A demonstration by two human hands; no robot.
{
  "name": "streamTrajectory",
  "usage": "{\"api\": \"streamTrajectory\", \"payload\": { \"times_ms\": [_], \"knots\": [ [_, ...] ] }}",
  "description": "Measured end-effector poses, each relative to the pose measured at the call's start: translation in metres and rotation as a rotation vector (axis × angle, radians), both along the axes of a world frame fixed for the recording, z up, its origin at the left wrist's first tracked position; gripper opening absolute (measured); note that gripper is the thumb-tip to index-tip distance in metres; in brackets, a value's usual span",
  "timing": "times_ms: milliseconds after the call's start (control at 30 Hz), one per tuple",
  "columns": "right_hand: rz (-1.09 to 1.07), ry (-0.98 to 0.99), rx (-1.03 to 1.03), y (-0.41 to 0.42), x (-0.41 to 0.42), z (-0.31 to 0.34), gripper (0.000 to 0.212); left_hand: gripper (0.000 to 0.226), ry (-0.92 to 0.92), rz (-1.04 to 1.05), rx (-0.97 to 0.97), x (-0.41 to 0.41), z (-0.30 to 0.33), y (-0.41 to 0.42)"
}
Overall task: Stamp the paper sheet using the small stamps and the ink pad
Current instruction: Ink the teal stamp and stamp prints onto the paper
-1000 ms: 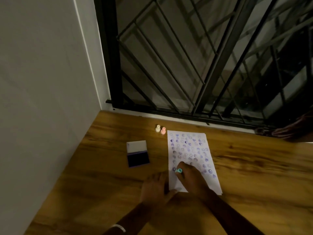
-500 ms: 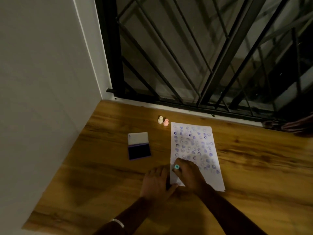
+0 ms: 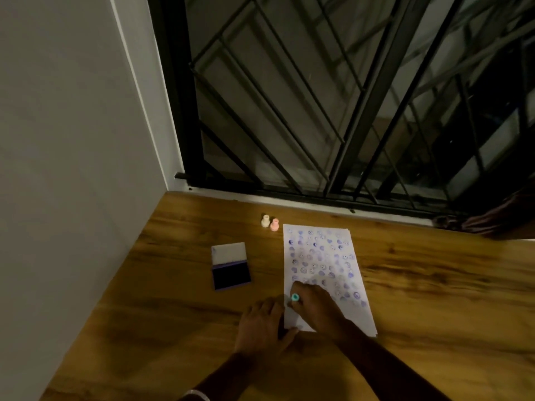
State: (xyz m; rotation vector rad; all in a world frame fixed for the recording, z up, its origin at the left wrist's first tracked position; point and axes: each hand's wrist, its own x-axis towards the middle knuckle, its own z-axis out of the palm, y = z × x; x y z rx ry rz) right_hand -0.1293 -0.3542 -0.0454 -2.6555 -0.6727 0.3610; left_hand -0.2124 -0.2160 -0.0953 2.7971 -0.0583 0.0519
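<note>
A white paper sheet lies on the wooden table, covered with several purple stamp marks. My right hand grips a small teal stamp upright over the sheet's lower left part. My left hand rests flat on the table with its fingers apart, the thumb touching the sheet's bottom left corner. An ink pad lies open to the left of the sheet, its dark pad nearest me. A cream stamp and a pink stamp stand by the sheet's top left corner.
A white wall closes the left side. A black metal grille runs along the table's far edge. Another person's hand rests at the far right by the grille.
My right hand with the teal stamp has shifted slightly toward me down the sheet's left edge. The view has shifted a little. My left hand holds its place.
</note>
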Motion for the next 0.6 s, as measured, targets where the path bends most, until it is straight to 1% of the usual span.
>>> {"api": "streamTrajectory", "payload": {
  "times_ms": [100, 233, 267, 333, 400, 433, 533, 600],
  "knots": [
    [-0.041, 0.022, 0.091, -0.006, 0.002, 0.005, 0.008, 0.066, -0.037, 0.024, -0.004, -0.002, 0.000, -0.002],
    [-0.132, -0.090, 0.163, -0.014, 0.013, 0.015, 0.017, 0.066, -0.011, 0.042, -0.023, -0.003, 0.002, 0.000],
    [-0.137, -0.109, 0.180, -0.015, 0.016, 0.017, 0.017, 0.063, 0.002, 0.036, -0.042, -0.003, 0.003, 0.001],
    [-0.132, -0.124, 0.195, -0.015, 0.019, 0.019, 0.014, 0.049, -0.003, 0.038, -0.121, -0.002, 0.007, 0.005],
    [-0.123, -0.116, 0.204, -0.013, 0.018, 0.019, 0.012, 0.032, 0.004, 0.102, -0.276, -0.002, 0.013, 0.008],
    [-0.113, -0.111, 0.216, -0.012, 0.017, 0.019, 0.011, 0.028, 0.032, 0.162, -0.369, -0.001, 0.018, 0.009],
    [-0.062, -0.105, 0.260, -0.004, 0.011, 0.016, 0.006, 0.024, 0.154, 0.382, -0.739, 0.011, 0.032, 0.012],
    [-0.023, -0.100, 0.287, 0.003, 0.007, 0.014, 0.005, 0.019, 0.232, 0.559, -1.021, 0.021, 0.040, 0.015]
  ]
}}
